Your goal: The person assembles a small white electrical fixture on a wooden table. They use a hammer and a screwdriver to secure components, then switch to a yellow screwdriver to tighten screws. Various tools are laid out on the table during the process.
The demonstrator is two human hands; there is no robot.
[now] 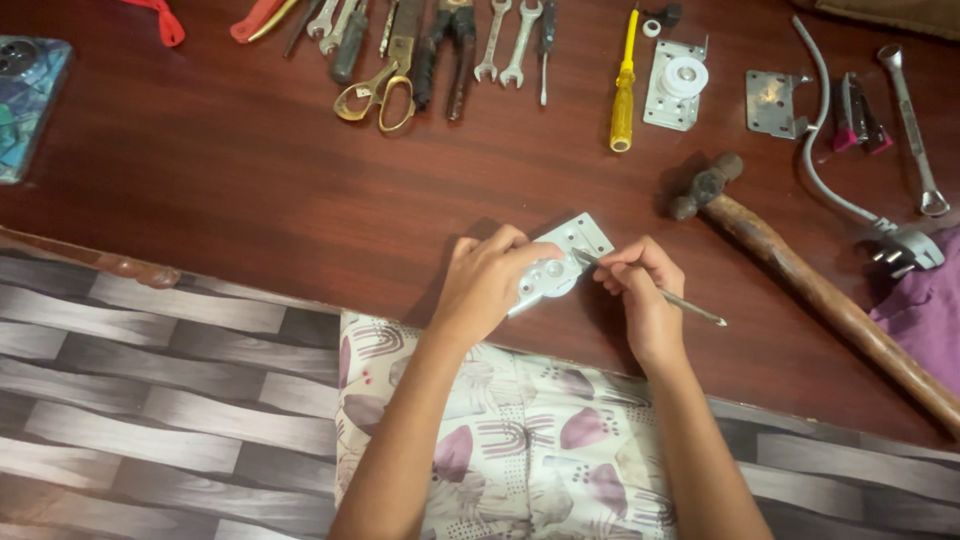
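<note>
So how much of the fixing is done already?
Done: tools are laid out along the table, and a similar white roller bracket sits finished-looking beside the yellow screwdriver. In hand: the left hand steadies a metal plate while the right hand works a thin metal tool on it. Left: another bare bracket waits.

Left hand [487, 283] grips a metal bracket [560, 262]; right hand [643, 290] holds a thin metal rod [672, 297] against it.

A phone [28, 105] with a blue-green patterned back lies at the table's far-left edge.
</note>
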